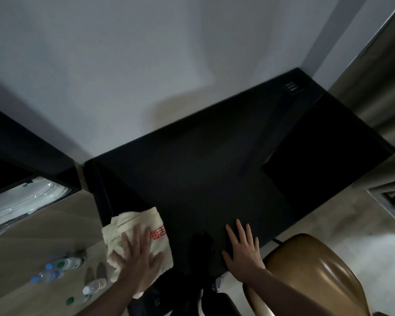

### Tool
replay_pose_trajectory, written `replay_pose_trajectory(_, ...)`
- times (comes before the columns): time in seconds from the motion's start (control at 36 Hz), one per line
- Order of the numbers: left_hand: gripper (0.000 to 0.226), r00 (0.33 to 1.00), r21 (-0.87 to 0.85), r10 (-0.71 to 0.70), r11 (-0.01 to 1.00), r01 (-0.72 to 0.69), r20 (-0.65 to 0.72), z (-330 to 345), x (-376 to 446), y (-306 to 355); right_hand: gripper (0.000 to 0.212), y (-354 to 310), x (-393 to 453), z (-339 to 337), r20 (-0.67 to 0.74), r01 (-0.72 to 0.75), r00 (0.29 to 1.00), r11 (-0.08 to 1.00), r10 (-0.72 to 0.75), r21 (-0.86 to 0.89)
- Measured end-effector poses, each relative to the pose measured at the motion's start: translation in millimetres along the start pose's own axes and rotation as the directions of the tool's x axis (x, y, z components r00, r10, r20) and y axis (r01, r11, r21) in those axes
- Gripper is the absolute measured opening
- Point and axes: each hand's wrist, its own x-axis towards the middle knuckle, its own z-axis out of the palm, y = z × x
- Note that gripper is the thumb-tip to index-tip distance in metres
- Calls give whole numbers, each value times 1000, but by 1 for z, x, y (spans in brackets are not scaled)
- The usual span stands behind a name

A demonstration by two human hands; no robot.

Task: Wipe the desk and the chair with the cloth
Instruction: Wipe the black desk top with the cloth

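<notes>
A big white wall (123, 65) fills the top of the frame. Below it, a black tabletop (203, 169) runs from the upper right down to the bottom middle. Its back edge sits against the wall. A darker square patch (324, 156) lies on the right part of the tabletop, and a small black label (291, 87) with tiny pale marks sits near the far right corner.

At the lower right, a shiny brown chair (310, 277) stands just beside the front edge of the tabletop. At the far right, a grey curtain (379, 76) hangs down.

The cream cloth (137, 238) lies at the lower left, on the near left corner of the tabletop. Part of it hangs past the edge. It has red marks printed on it.

The left hand (138, 258) presses flat on the cloth. Its fingers (136, 236) are straight and spread out, not curled around it. The right hand (242, 249) rests flat on the bare tabletop, right of the cloth and near the chair. Its fingers are straight and spread too, and it holds nothing.

On the pale floor (32, 224) at the lower left lie a few clear plastic bottles (62, 265) with blue and green caps.
</notes>
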Motion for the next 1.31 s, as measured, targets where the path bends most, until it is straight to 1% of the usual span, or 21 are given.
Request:
replay_pose_trajectory(0.08,90,999,-139,26,990,-29,-21,-2,-6,26,76,6,-4,1,-8,-25,1000,999,25,27)
replay_pose_trajectory(0.17,84,995,-205,103,974,-102,-4,-2,-1,55,76,8,-12,1,-44,-82,995,994,85,71)
replay_pose_trajectory(0.22,80,989,-210,138,970,-125,52,-12,3,73,75,9,-17,-2,-57,-111,992,990,116,86)
replay_pose_trajectory(0.31,82,968,-141,222,969,-205,118,-23,12,91,74,5,-21,-9,-65,-138,987,986,144,90)
replay_pose_trajectory(0.33,81,961,-175,242,960,-218,131,-29,14,93,74,0,-21,-11,-67,-143,986,984,150,102)
replay_pose_trajectory(0.39,77,948,-298,297,920,-253,112,-36,17,89,74,-16,-21,-13,-78,-133,987,984,142,119)
replay_pose_trajectory(0.42,91,940,-355,334,888,-291,65,-39,16,82,75,-27,-20,-13,-87,-118,988,986,128,115)
replay_pose_trajectory(0.44,112,934,-413,356,848,-332,-21,-41,14,73,75,-39,-19,-13,-94,-97,990,990,107,106)
replay_pose_trajectory(0.47,124,927,-468,359,805,-366,-109,-42,9,62,76,-53,-17,-12,-97,-70,992,992,80,101)
replay_pose_trajectory(0.5,119,922,-506,340,771,-387,-186,-42,3,49,77,-68,-16,-10,-92,-37,995,995,46,97)
replay_pose_trajectory(0.56,89,918,-522,261,761,-386,-298,-43,-10,24,80,-99,-12,-5,-68,33,997,996,-28,79)
replay_pose_trajectory(0.58,80,917,-527,229,761,-378,-327,-43,-15,13,82,-114,-9,-1,-56,65,997,996,-62,60)
replay_pose_trajectory(0.67,52,937,-494,139,819,-291,-321,-41,-21,-18,89,-152,0,14,-40,141,989,990,-142,-22)
replay_pose_trajectory(0.72,48,940,-462,85,854,-240,-330,-36,-19,-36,92,-167,6,25,-3,150,989,988,-150,-39)
replay_pose_trajectory(0.81,49,942,-411,49,891,-191,-333,-35,-18,-51,95,-173,15,35,53,99,994,991,-95,-84)
replay_pose_trajectory(0.86,51,950,-387,45,906,-168,-308,-38,-17,-52,96,-169,20,35,59,81,995,990,-75,-116)
replay_pose_trajectory(0.94,52,955,-358,56,919,-163,-291,-43,-16,-42,97,-152,24,29,53,105,994,987,-99,-120)
replay_pose_trajectory(1.03,54,958,-323,84,931,-173,-273,-51,-11,-24,92,-127,30,18,52,132,991,979,-125,-156)
replay_pose_trajectory(1.08,56,962,-306,101,935,-178,-252,-56,-6,-9,91,-107,36,5,58,123,992,981,-115,-147)
replay_pose_trajectory(1.17,57,965,-268,131,944,-191,-226,-63,2,17,92,-74,45,-19,40,72,997,988,-67,-134)
replay_pose_trajectory(1.31,60,970,-215,172,954,-207,-171,-78,24,72,90,-2,67,-63,-17,-57,998,995,56,-80)
